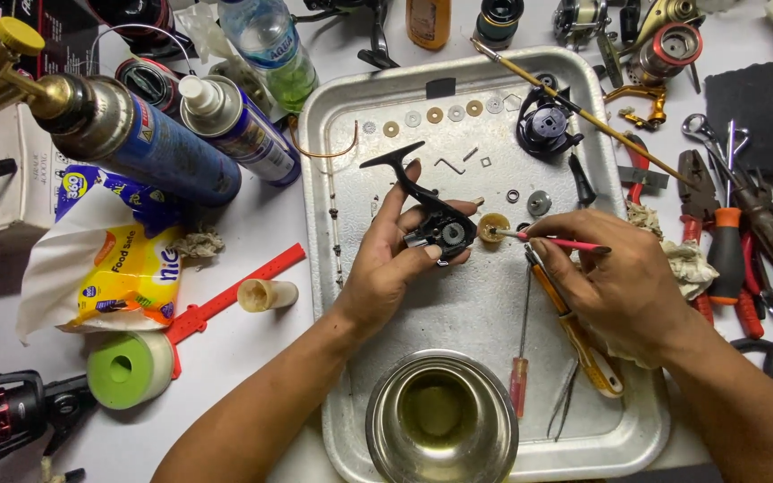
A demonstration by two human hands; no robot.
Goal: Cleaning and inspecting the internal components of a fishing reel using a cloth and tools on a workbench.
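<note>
My left hand (386, 259) holds a black fishing reel body (431, 215) above a metal tray (494, 331), its gear side facing up. In my right hand (619, 286) is a thin red-handled brush (556, 241), its tip dipped into a small round tan cup of grease (494, 226) on the tray, just right of the reel body. Washers and small rings (440, 114) lie in a row at the tray's far side, with a black spool part (547, 125) beside them.
A steel bowl (440, 416) of yellowish liquid sits at the tray's near edge, with screwdrivers (574, 335) beside it. Spray cans (163, 148), a bottle (270, 45), a green tape roll (127, 367) and a snack bag (127, 268) lie left. Pliers and tools (735, 233) crowd the right.
</note>
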